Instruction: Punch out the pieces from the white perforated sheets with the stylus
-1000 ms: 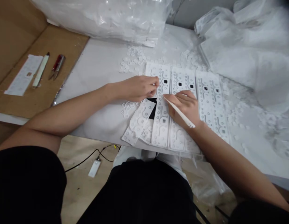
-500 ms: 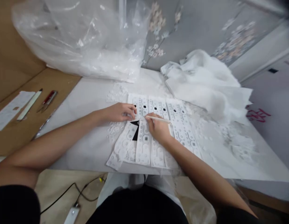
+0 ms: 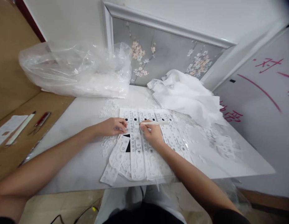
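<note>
White sheets of cut-out shapes (image 3: 138,157), printed with rings, curves and small dark squares, lie side by side in strips on the table. My right hand (image 3: 153,135) grips a slim white pen-shaped tool (image 3: 158,123), its tip low over the sheets' upper middle. At the sheets' left edge rests my left hand (image 3: 113,126), fingers curled and drawn together; what they pinch, if anything, is hidden. Below it a loose strip (image 3: 118,152) slants outward, with a black patch (image 3: 128,146) showing beside it.
Small translucent pieces (image 3: 108,107) lie left of the sheets, and more scraps (image 3: 225,144) to the right. A clear plastic bag (image 3: 76,74) and crumpled white sheets (image 3: 181,91) stand behind. On cardboard at left are red-handled snips (image 3: 43,119) and a pale green pen-like tool (image 3: 20,129).
My view has tilted up and shifted right, so more of the wall and framed picture shows. Both hands stay about the same place over the sheets, the right still holding the tool.
</note>
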`<state>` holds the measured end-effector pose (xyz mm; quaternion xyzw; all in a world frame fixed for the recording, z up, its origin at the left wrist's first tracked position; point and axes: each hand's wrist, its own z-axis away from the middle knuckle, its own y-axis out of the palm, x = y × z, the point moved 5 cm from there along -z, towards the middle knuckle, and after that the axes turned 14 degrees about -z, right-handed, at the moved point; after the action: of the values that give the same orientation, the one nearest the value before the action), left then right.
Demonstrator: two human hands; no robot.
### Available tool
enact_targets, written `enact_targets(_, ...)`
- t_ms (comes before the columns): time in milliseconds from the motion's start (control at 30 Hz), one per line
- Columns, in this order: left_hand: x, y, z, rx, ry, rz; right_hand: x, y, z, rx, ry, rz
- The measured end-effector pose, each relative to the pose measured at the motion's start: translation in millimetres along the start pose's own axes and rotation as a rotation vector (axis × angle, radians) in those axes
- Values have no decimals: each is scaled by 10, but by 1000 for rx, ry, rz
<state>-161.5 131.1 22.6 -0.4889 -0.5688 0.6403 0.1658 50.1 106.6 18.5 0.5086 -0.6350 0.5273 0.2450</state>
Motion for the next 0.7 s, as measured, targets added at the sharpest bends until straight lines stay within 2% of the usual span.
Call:
enact_targets(100,1,-1,-10,35,11,-28,-79,-107,-2,-62,55,-109)
enact_targets(200,16,10,-15,64,37,-27,-244,-189,-4,-138,204,-249)
enact_targets(267,27,17,-16,70,40,-12,-332,-204,1,-174,291,-350)
enact_targets(333,27,21,-19,70,34,9,-360,-198,5,-182,312,-399)
enact_targets(600,-83,69,-64,45,59,-8,-271,-196,-7,-100,254,-285)
enact_targets(700,-110,104,-76,51,62,-61,-277,-228,-43,40,297,-263)
